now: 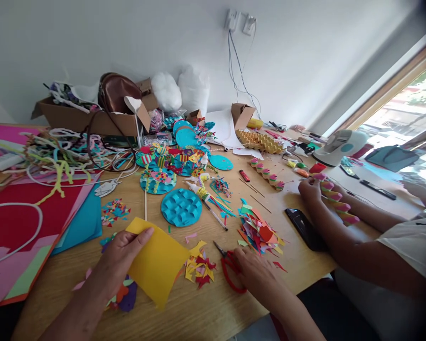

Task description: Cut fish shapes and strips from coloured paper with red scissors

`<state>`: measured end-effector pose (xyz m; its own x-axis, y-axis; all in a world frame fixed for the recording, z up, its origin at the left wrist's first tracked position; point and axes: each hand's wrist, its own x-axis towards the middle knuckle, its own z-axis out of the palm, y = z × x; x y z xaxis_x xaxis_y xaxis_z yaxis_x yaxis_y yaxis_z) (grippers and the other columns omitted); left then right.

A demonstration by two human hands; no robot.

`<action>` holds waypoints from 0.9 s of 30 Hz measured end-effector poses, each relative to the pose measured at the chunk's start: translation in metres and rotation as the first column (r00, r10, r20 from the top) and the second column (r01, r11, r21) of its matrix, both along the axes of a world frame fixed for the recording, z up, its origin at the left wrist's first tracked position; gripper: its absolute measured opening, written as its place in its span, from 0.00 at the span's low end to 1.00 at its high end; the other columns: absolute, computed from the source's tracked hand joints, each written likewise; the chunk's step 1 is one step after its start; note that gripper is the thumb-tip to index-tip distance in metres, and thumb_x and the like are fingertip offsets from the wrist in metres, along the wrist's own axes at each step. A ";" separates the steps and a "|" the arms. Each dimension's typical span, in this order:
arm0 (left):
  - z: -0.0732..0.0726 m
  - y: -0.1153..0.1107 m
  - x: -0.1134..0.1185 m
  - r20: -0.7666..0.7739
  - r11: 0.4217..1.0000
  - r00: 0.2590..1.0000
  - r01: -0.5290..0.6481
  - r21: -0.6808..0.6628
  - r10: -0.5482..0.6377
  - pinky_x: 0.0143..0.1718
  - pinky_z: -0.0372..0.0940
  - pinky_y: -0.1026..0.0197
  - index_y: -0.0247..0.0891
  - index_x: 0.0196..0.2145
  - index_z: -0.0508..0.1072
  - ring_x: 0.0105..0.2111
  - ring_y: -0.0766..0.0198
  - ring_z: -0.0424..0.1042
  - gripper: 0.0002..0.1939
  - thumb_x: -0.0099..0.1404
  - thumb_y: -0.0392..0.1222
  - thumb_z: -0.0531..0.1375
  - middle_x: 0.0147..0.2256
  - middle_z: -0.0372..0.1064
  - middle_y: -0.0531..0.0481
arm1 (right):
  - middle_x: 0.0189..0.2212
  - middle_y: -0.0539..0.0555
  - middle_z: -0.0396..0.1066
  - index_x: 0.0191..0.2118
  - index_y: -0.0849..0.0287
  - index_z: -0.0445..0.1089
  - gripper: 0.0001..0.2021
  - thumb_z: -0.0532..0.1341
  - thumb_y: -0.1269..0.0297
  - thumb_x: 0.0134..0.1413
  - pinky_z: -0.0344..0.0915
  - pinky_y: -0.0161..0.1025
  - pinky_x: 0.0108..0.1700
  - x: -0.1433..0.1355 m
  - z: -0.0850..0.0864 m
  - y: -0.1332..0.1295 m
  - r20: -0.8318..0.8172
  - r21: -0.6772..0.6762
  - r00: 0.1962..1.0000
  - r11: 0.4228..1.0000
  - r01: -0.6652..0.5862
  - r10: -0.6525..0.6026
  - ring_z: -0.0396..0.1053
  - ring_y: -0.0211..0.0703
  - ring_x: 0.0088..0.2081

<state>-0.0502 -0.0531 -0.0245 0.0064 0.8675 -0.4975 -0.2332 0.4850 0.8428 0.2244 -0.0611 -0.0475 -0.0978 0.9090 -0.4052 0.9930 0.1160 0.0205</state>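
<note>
My left hand (126,248) pinches a square sheet of yellow paper (159,265) between thumb and fingers, holding it tilted above the table. At the right, my right hand (253,270) grips the red handles of a pair of scissors (230,272), whose blades point away to the upper left. Between the two hands lies a small heap of yellow and red paper scraps (200,269). Beneath my left forearm some coloured cut-paper shapes (128,293) are partly hidden. Just beyond the yellow sheet sits a blue round piece with folded paper ridges (181,207).
A co-worker's hands (310,192) hold a pink and yellow scalloped strip (335,196) at the right, near a black phone (305,229). Colourful scraps (259,229), a glue bottle (199,190) and a pen (215,215) lie mid-table. Coloured sheets (24,203) cover the left; a cardboard box (88,121) stands behind.
</note>
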 end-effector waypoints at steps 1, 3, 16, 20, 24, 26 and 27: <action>0.000 0.000 0.000 0.004 1.000 1.000 -0.002 0.001 0.002 0.20 0.63 0.64 0.34 0.21 0.74 0.19 0.60 0.72 0.11 0.47 0.46 0.65 0.17 0.73 0.50 | 0.36 0.58 0.71 0.37 0.59 0.66 0.10 0.55 0.75 0.47 0.55 0.36 0.30 -0.001 -0.002 -0.001 0.011 0.003 1.000 1.000 0.016 -0.016 0.69 0.50 0.39; 0.000 -0.001 0.001 0.017 1.000 1.000 -0.005 -0.007 0.005 0.20 0.63 0.65 0.34 0.22 0.74 0.19 0.60 0.72 0.11 0.47 0.45 0.65 0.17 0.73 0.50 | 0.34 0.59 0.72 0.37 0.60 0.66 0.08 0.52 0.72 0.52 0.55 0.36 0.28 -0.003 -0.005 -0.002 0.023 0.015 0.999 0.999 0.038 -0.038 0.70 0.51 0.37; 0.004 -0.007 0.009 -0.039 0.995 0.994 0.100 -0.008 -0.100 0.17 0.60 0.69 0.33 0.17 0.73 0.16 0.64 0.69 0.16 0.45 0.51 0.64 0.16 0.73 0.50 | 0.20 0.50 0.65 0.26 0.59 0.61 0.02 0.53 0.70 0.43 0.54 0.34 0.26 -0.008 0.024 -0.009 -0.438 0.227 0.896 0.955 0.189 -0.073 0.62 0.38 0.23; 0.008 -0.007 0.014 -0.082 0.988 0.984 0.156 -0.004 -0.156 0.18 0.62 0.68 0.35 0.17 0.72 0.19 0.61 0.71 0.16 0.44 0.52 0.64 0.16 0.72 0.50 | 0.22 0.50 0.66 0.28 0.59 0.60 0.03 0.51 0.69 0.45 0.56 0.33 0.24 -0.019 0.026 0.000 -0.732 0.128 0.672 0.947 0.294 -0.109 0.61 0.37 0.23; 0.007 -0.008 0.013 -0.092 0.976 0.972 0.216 -0.015 -0.216 0.20 0.63 0.67 0.35 0.19 0.72 0.20 0.60 0.72 0.17 0.44 0.54 0.64 0.17 0.73 0.50 | 0.25 0.51 0.69 0.32 0.59 0.63 0.07 0.50 0.66 0.49 0.56 0.32 0.23 -0.015 0.026 0.020 -0.797 0.112 0.600 0.961 0.253 -0.065 0.62 0.36 0.23; 0.005 -0.010 0.011 -0.086 0.964 0.960 0.263 -0.035 -0.265 0.21 0.64 0.67 0.36 0.18 0.72 0.21 0.60 0.72 0.18 0.44 0.56 0.63 0.18 0.73 0.50 | 0.23 0.51 0.68 0.30 0.59 0.65 0.08 0.51 0.64 0.51 0.54 0.32 0.24 -0.009 0.032 0.036 -0.583 0.235 0.812 0.954 0.187 -0.016 0.63 0.37 0.24; 0.005 -0.012 0.011 -0.084 0.961 0.957 0.275 -0.043 -0.278 0.22 0.64 0.67 0.36 0.18 0.72 0.21 0.60 0.72 0.18 0.44 0.56 0.63 0.18 0.73 0.50 | 0.23 0.52 0.68 0.29 0.60 0.65 0.09 0.51 0.63 0.52 0.53 0.33 0.25 -0.006 0.037 0.046 -0.413 0.299 0.911 0.944 0.143 -0.008 0.64 0.38 0.25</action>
<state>-0.0397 -0.0650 -0.0199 0.1987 0.8224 -0.5330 -0.0121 0.5459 0.8378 0.2188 -0.0152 -0.0109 -0.1159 0.9926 -0.0368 0.9289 0.0952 -0.3579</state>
